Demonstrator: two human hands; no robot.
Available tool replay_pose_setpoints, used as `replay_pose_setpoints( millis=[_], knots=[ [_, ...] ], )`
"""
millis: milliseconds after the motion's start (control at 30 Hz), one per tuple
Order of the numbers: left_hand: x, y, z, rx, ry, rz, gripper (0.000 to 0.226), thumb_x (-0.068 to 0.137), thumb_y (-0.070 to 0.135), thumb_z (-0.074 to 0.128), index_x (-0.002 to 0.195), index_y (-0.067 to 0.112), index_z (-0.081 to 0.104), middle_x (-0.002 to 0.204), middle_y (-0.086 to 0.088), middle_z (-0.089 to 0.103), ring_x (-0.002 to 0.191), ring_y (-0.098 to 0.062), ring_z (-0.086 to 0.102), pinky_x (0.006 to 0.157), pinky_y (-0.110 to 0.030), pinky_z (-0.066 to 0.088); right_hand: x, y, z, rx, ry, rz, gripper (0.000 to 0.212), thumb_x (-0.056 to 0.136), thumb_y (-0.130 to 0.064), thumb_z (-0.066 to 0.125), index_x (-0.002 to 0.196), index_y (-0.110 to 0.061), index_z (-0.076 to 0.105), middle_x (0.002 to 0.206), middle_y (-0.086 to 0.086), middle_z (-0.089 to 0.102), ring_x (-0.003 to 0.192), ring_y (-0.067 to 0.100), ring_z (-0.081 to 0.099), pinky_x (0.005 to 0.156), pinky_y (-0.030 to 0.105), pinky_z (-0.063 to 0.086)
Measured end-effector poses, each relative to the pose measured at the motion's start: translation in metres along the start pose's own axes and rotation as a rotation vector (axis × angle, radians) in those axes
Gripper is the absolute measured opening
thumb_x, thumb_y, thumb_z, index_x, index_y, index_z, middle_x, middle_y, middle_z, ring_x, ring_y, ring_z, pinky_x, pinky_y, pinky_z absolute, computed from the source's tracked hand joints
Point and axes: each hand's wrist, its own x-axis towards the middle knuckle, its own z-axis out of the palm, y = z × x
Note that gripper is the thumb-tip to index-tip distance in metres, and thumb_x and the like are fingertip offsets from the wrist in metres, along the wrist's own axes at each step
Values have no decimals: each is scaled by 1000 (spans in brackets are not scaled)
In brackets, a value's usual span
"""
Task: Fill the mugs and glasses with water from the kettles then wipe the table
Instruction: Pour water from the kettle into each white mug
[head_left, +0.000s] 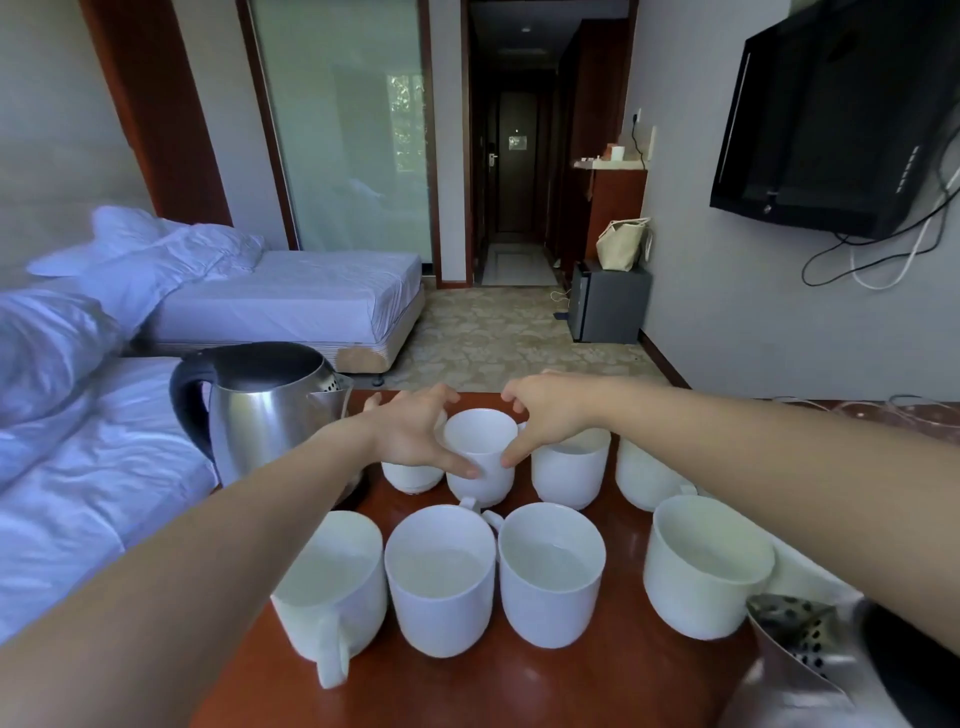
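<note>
My grip was two-handed. The left hand (410, 431) and the right hand (550, 415) closed on the middle mug (480, 452) of the back row from either side, each thumb pressed to its near wall and the fingers arched over the far rim. Whether those fingertips touched china I could not tell. The mug stood upright just above the frame's centre, directly between the hands, so neither was nearer. Both forearms ran in from the lower corners, nearly straight. Its bowl looked dry to me, while the front-row mugs (440, 577) below it held water. Neighbours stood close on both sides, so I judged any lift had to go straight up. The steel kettle (260, 410) sat at the left of the frame, nearer the left hand, spout towards the mugs. A second kettle (810, 665) showed at the lower right corner of the red-brown table (467, 691).
</note>
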Motion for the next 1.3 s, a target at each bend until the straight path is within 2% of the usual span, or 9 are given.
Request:
replay_pose_setpoints(
  millis=[167, 333, 667, 800, 900, 1000, 1067, 1167, 1300],
  knots=[
    [3, 1, 9, 106, 13, -47, 111, 58, 82, 69, 148, 30, 31, 148, 1, 29, 143, -24, 20, 115, -58, 10, 12, 4, 15, -34, -17, 12, 68, 72, -62, 77, 119, -18, 56, 113, 1, 61, 104, 23, 55, 87, 38, 50],
    [7, 4, 20, 96, 47, -101, 102, 55, 83, 70, 141, 38, 38, 145, -5, 29, 146, -29, 11, 113, -64, 4, 18, 2, 25, -11, -5, 20, 63, 69, -62, 79, 112, -20, 61, 105, 0, 65, 98, 23, 61, 88, 43, 54],
    [0, 8, 19, 3, 174, -60, 90, 60, 69, 79, 136, 30, 50, 154, -8, 20, 148, -25, -2, 116, -58, -3, 19, 0, 25, -86, 52, 40, 72, 72, -69, 73, 121, -21, 52, 109, -3, 62, 100, 22, 55, 85, 41, 38],
    [-9, 12, 11, -103, 243, -3, 83, 67, 56, 82, 136, 23, 50, 133, -6, 32, 143, -23, 8, 121, -45, 4, 15, 2, 15, -35, 110, 37, 73, 70, -66, 76, 124, -23, 51, 114, -2, 60, 103, 23, 54, 85, 40, 39],
    [-11, 13, 3, -140, 278, 12, 84, 67, 56, 83, 136, 22, 51, 144, -11, 29, 145, -27, 7, 121, -47, 8, 6, 2, 3, 24, 117, 8, 73, 72, -62, 78, 127, -22, 52, 118, -1, 59, 105, 23, 54, 90, 41, 46],
    [-15, 15, -8, -135, 303, 9, 84, 66, 60, 81, 136, 26, 51, 152, -9, 26, 148, -26, 5, 121, -50, 3, -8, 2, -10, 105, 146, -51, 61, 77, -51, 80, 124, -18, 59, 115, 0, 62, 103, 22, 57, 77, 32, 44],
    [-22, 19, -17, -129, 322, 24, 87, 62, 67, 79, 134, 28, 51, 151, -6, 29, 147, -25, 9, 118, -52, 5, -18, 1, -18, 147, 171, -70, 60, 76, -51, 80, 123, -20, 60, 116, -2, 61, 104, 20, 57, 76, 31, 45],
    [-36, 26, -31, -133, 337, 50, 104, 43, 85, 65, 130, 29, 54, 148, -4, 36, 145, -23, 17, 117, -53, 17, -36, -1, -27, 204, 210, -65, 66, 75, -53, 81, 127, -22, 56, 119, -2, 60, 106, 20, 57, 89, 42, 53],
    [-65, 41, -48, -202, 337, 111, 77, 64, 57, 84, 125, 20, 56, 129, 0, 51, 126, -20, 41, 102, -40, 41, -67, -11, -34, 301, 252, -87, 60, 76, -47, 82, 126, -23, 57, 119, -5, 58, 108, 17, 55, 92, 38, 52]
  ],
)
